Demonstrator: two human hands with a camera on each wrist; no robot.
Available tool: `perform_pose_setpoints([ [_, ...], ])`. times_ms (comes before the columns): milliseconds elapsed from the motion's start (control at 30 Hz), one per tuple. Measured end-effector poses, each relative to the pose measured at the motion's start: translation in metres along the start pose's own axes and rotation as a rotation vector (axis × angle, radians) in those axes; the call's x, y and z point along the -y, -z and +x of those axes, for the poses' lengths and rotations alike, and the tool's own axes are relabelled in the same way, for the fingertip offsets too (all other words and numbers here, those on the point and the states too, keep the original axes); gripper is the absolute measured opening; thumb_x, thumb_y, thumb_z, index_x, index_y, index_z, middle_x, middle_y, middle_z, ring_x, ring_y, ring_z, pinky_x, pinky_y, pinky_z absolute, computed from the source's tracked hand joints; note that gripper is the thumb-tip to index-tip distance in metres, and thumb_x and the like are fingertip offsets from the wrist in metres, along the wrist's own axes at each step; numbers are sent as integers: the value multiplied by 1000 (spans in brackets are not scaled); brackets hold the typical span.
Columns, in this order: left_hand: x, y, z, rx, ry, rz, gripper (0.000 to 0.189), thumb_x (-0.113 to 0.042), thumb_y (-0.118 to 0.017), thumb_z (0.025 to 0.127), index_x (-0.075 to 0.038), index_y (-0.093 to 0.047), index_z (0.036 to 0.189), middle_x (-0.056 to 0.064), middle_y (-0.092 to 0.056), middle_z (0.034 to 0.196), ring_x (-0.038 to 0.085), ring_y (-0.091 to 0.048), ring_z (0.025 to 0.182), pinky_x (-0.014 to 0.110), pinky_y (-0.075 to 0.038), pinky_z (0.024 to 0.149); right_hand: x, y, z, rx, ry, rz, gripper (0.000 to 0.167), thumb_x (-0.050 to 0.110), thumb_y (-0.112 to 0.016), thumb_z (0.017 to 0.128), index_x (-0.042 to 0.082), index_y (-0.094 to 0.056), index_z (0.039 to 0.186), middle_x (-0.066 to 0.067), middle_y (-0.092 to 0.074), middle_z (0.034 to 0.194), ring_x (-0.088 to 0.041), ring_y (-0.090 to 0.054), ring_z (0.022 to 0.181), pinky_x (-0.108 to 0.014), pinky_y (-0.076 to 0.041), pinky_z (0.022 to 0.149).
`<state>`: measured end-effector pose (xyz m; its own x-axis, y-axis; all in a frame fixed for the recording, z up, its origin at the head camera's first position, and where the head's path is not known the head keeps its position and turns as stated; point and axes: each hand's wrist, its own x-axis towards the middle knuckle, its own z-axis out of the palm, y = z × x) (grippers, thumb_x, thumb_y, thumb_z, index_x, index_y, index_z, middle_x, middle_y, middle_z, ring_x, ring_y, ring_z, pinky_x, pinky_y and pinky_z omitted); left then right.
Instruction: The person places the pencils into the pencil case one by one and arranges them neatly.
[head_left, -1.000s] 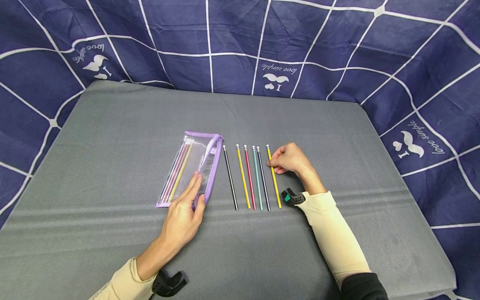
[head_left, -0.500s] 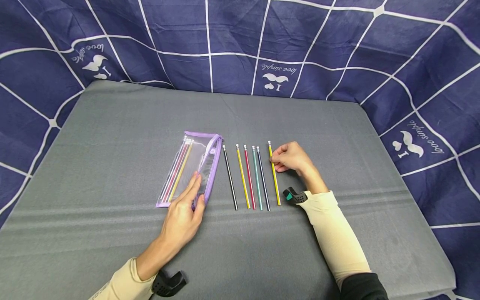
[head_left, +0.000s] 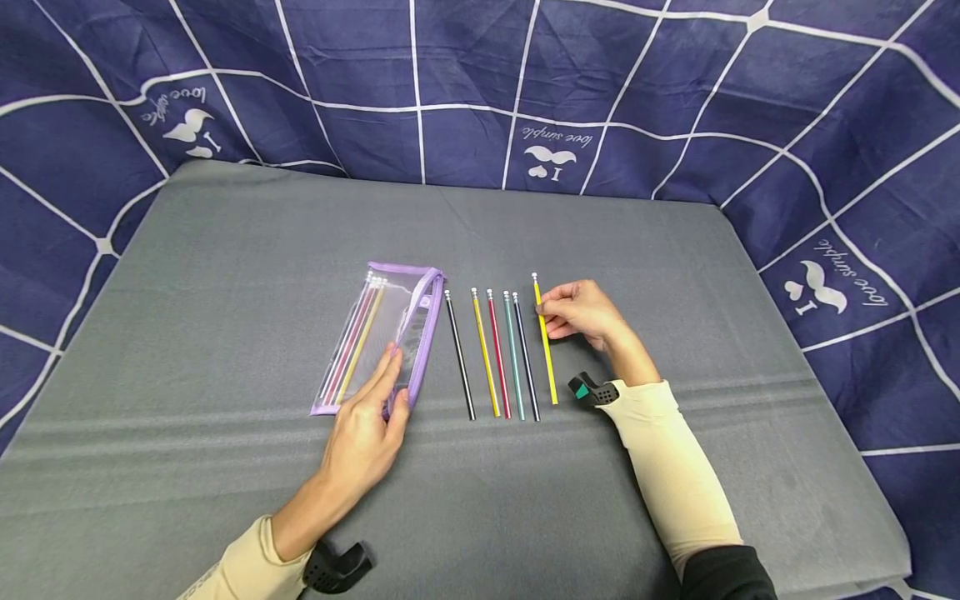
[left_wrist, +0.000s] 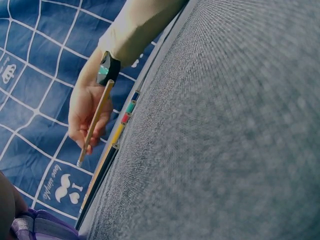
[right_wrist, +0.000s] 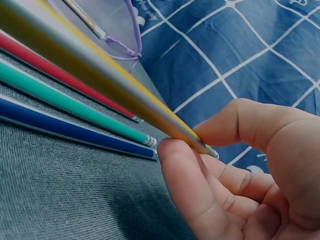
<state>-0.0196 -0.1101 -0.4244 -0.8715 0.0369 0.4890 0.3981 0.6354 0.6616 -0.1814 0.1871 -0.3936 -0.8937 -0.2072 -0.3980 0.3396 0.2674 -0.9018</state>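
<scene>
My right hand (head_left: 585,315) pinches a yellow pencil (head_left: 547,358) between thumb and fingertip, near its eraser end. In the left wrist view this yellow pencil (left_wrist: 96,120) is raised off the table. Flat on a clear pencil pouch with purple edging (head_left: 429,350) lies my left hand (head_left: 363,437), its fingers extended over the mesh and its thumb by the zipper side. The pouch's zipper side gapes, and several pencils (head_left: 360,337) show inside. Between the hands lie a black pencil (head_left: 460,354), another yellow one, a red pencil (head_left: 499,354), a green pencil (head_left: 513,354) and a dark blue pencil (head_left: 526,354).
A grey cloth-covered table (head_left: 637,250) carries everything. Behind it and along both sides hangs a blue curtain (head_left: 472,75) with white grid lines. Each wrist wears a black camera mount (head_left: 592,390).
The right hand has drawn the yellow pencil slightly away toward the far side and lifted it. My left hand and the pouch have stayed put.
</scene>
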Motion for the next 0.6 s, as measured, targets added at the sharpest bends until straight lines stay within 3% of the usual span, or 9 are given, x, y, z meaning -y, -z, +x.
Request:
perform_pose_setpoints([
  [233,0,0,0,3,-3,-6,48,2,-65,87,10,-56,133,20,-53,141,31,-56,122,17,-31,108,-2,-1,1,4,3,35,12,-4,-60,86,-9,-58,96,-2,-62,66,-9,-61,51,-22,-57,51],
  [600,1,0,0,-2,-5,-6,48,2,-65,87,9,-56,134,19,-53,141,31,-57,122,15,-30,108,-2,-2,1,20,-2,45,16,-3,-60,87,-12,-57,100,-2,-62,67,-8,-62,51,-21,-57,51],
])
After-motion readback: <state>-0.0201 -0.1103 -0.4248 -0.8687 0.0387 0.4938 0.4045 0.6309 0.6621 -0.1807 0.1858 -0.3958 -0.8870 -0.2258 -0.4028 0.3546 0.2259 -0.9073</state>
